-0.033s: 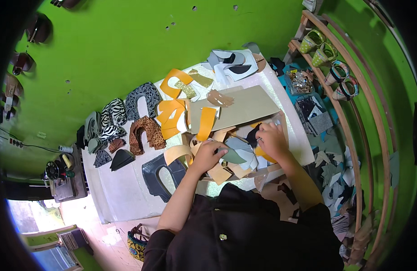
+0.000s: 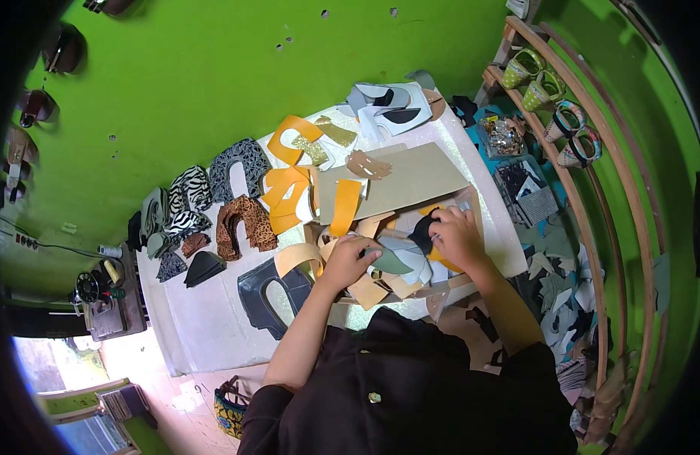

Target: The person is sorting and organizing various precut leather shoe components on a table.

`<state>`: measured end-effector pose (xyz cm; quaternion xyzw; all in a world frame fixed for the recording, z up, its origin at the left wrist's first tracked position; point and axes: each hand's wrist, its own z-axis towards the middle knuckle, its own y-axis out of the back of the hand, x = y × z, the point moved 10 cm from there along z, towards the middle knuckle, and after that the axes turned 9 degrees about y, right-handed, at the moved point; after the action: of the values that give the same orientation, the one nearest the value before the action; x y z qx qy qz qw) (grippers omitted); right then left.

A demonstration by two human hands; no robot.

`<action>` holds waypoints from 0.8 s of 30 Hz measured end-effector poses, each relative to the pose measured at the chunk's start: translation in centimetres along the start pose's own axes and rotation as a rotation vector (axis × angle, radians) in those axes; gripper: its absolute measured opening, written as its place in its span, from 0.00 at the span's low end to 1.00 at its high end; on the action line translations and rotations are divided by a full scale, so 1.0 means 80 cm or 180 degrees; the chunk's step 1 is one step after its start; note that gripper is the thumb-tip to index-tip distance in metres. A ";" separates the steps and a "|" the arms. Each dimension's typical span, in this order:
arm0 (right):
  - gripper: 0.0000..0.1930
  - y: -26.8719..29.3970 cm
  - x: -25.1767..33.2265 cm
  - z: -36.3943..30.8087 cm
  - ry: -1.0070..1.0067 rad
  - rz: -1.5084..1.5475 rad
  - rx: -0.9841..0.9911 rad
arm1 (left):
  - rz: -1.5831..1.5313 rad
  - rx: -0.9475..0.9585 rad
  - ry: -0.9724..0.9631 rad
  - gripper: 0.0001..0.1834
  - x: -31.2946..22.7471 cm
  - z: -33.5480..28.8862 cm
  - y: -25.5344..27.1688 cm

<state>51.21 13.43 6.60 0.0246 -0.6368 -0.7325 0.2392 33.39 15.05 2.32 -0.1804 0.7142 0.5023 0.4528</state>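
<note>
An open cardboard box holds a loose heap of cut leather-like pieces. My left hand lies over the box's left part, thumb and curved fingers around a grey-green piece. In the box's right part, my right hand pinches the edge of a black piece; its fingertips are partly hidden. Between the hands lie pale grey pieces, with an orange-yellow piece under the right hand. Tan strips stick out beside the left hand.
The box's flap spreads over the white table. Zebra, leopard and orange cutouts lie left and behind, a dark grey U-shaped piece near my left forearm. At right stands a wooden rack with shoes.
The black piece has shifted slightly left and toward me, with the right fingers at its edge. My left hand and the grey-green piece stay in place.
</note>
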 end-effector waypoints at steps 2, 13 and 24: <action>0.05 0.004 0.009 -0.015 0.0407 0.0004 -0.0272 | 0.0000 -0.0006 -0.0031 0.07 0.001 0.001 -0.001; 0.09 -0.016 -0.014 -0.028 -0.0541 0.0804 0.0316 | 0.0002 0.0062 -0.0067 0.07 -0.006 0.003 -0.003; 0.10 -0.013 -0.052 -0.025 -0.1671 0.4663 -0.0513 | -0.0556 0.0191 -0.0008 0.11 -0.046 -0.005 0.018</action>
<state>55.21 13.24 4.09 -0.5935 -0.4713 -0.4139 0.5043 34.11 14.62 6.24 -0.2277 0.7099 0.4394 0.5010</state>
